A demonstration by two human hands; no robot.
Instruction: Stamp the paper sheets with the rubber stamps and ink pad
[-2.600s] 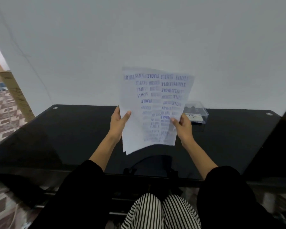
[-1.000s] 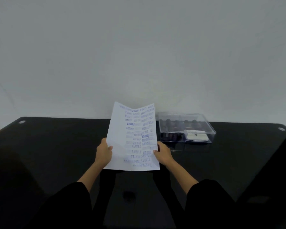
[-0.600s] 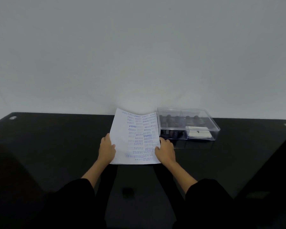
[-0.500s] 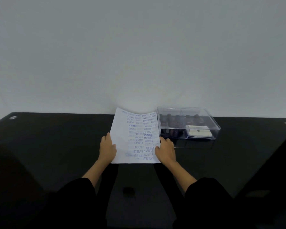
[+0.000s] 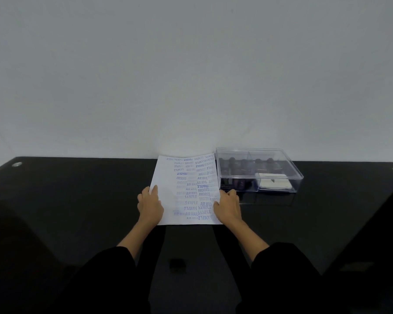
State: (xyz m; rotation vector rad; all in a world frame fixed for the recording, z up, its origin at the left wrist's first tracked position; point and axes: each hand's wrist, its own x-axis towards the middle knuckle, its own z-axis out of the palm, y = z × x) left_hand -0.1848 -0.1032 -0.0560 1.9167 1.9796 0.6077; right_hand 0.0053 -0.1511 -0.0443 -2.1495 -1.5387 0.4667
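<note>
Your left hand (image 5: 150,206) and right hand (image 5: 227,206) pressed flat on the 2 side edges of the paper sheets (image 5: 186,189), which lay on the black table (image 5: 77,200) near its far edge. Blue stamped words covered the top sheet. Just beside its right edge stood a lidded clear box (image 5: 258,172) holding dark stamps (image 5: 245,165) and a white pad (image 5: 273,182).

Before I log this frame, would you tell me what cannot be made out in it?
- Stamps in the clear box, head view: dark shapes blurred behind the plastic; count unclear.
- White item in the box: too small to identify as the ink pad.
- Paper sheets: number hidden, stacked.
- Left hand and right hand cover the sheet edges.
</note>
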